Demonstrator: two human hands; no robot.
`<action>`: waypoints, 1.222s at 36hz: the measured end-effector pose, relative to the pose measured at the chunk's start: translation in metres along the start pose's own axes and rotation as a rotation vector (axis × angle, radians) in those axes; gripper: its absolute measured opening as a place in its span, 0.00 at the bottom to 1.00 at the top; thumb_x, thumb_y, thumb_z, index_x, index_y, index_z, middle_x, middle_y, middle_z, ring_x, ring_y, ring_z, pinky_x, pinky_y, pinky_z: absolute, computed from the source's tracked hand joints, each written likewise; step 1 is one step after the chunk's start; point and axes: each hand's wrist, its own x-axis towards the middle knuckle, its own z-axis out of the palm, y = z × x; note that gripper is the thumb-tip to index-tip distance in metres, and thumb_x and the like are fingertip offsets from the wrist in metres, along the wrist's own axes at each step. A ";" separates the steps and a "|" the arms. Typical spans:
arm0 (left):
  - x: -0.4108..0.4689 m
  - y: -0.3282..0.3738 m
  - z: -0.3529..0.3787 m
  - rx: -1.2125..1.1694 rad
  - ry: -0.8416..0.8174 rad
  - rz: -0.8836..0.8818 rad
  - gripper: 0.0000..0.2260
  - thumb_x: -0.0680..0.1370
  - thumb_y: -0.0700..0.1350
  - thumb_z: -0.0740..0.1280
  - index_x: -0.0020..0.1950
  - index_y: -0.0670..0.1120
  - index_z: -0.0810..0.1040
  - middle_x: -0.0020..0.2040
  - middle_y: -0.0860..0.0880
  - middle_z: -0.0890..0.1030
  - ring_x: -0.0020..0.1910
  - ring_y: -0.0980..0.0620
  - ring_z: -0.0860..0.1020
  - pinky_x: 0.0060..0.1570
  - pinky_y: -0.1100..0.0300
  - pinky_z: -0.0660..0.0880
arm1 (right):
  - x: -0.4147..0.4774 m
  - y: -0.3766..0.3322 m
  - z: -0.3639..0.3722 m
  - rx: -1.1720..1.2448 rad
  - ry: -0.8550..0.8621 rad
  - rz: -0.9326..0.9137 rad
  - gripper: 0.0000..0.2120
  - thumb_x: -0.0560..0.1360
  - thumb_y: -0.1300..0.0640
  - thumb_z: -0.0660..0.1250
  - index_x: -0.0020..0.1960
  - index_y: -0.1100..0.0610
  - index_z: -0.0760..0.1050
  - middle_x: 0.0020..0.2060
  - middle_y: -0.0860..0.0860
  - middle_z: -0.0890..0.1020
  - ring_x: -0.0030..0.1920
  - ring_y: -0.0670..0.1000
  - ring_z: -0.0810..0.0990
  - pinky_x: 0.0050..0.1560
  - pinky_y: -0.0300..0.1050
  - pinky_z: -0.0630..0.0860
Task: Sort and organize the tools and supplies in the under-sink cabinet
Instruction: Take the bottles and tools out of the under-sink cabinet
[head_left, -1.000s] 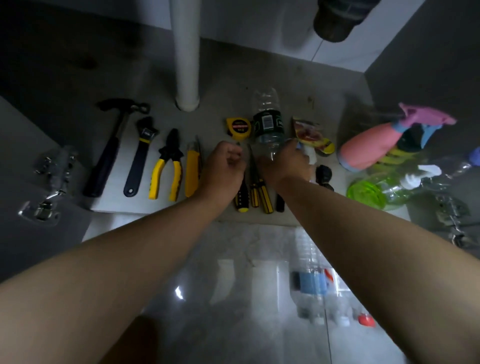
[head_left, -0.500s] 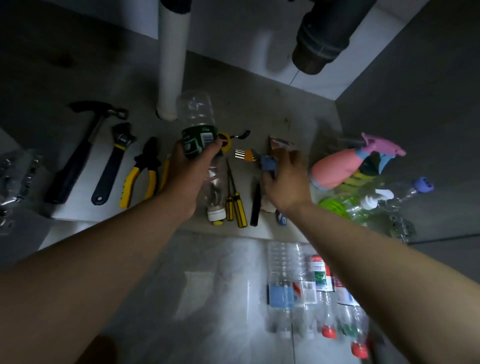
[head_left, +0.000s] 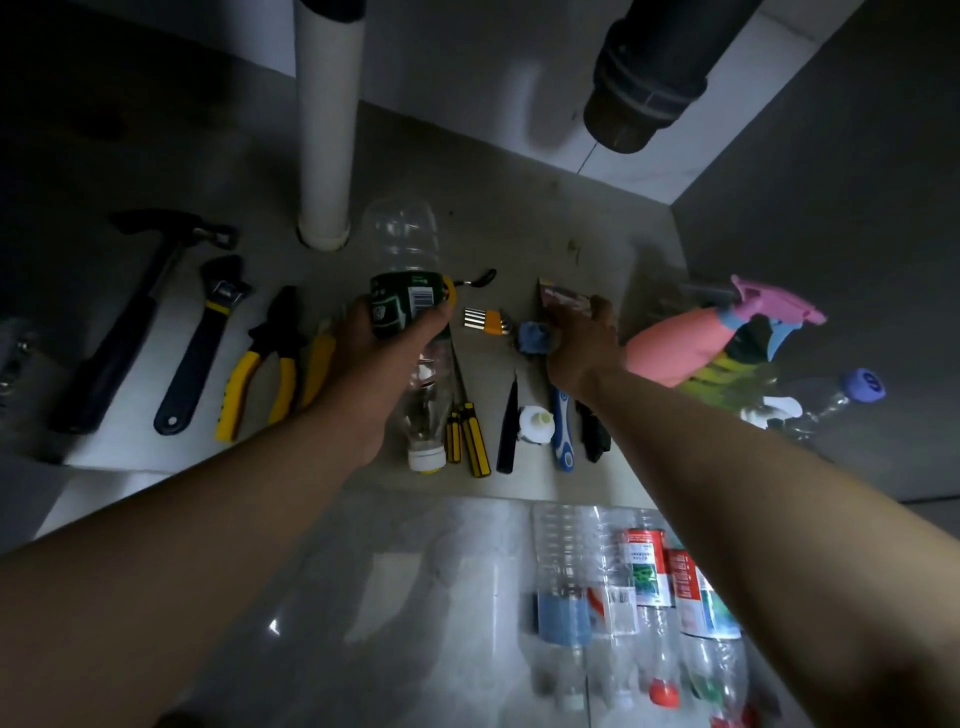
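Through the head camera, our left hand (head_left: 374, 364) had its fingers wrapped round the dark-labelled middle of a clear, ribbed plastic bottle (head_left: 405, 249). It was held cap toward us, over the middle of the cabinet floor (head_left: 467, 208) near its front edge. Our right hand (head_left: 582, 348) lay stretched onto a glossy packet (head_left: 561, 299) toward the right rear; whether its fingers pinched it, we could not tell. We judged the thin, slick bottle might slip, or swing its capped end into the slim yellow-handled screwdrivers (head_left: 470, 436). The right wrist might also nudge the rounded pink spray bottle (head_left: 670, 353) beside it.

Home under-sink cabinet: drain pipe (head_left: 324, 119), hammer (head_left: 130, 317), spray bottle (head_left: 691, 343).
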 end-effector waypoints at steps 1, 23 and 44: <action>0.000 -0.001 0.001 -0.003 -0.006 -0.004 0.22 0.74 0.53 0.77 0.65 0.53 0.76 0.55 0.52 0.85 0.50 0.54 0.85 0.48 0.54 0.82 | -0.002 0.000 -0.001 0.019 0.018 -0.001 0.29 0.77 0.55 0.64 0.78 0.50 0.64 0.77 0.61 0.54 0.73 0.69 0.64 0.75 0.54 0.63; -0.116 0.017 0.062 0.797 -0.443 0.088 0.26 0.75 0.70 0.65 0.66 0.58 0.75 0.55 0.57 0.82 0.53 0.55 0.81 0.49 0.61 0.74 | -0.226 0.087 -0.067 0.274 0.371 -0.067 0.12 0.77 0.49 0.65 0.60 0.42 0.79 0.63 0.48 0.71 0.67 0.54 0.71 0.68 0.57 0.68; -0.212 -0.139 0.146 0.678 -0.585 -0.612 0.30 0.71 0.46 0.78 0.69 0.45 0.69 0.50 0.42 0.78 0.42 0.44 0.81 0.50 0.39 0.83 | -0.405 0.200 0.053 0.542 0.408 0.341 0.30 0.65 0.47 0.70 0.66 0.49 0.70 0.56 0.46 0.64 0.58 0.54 0.74 0.58 0.53 0.78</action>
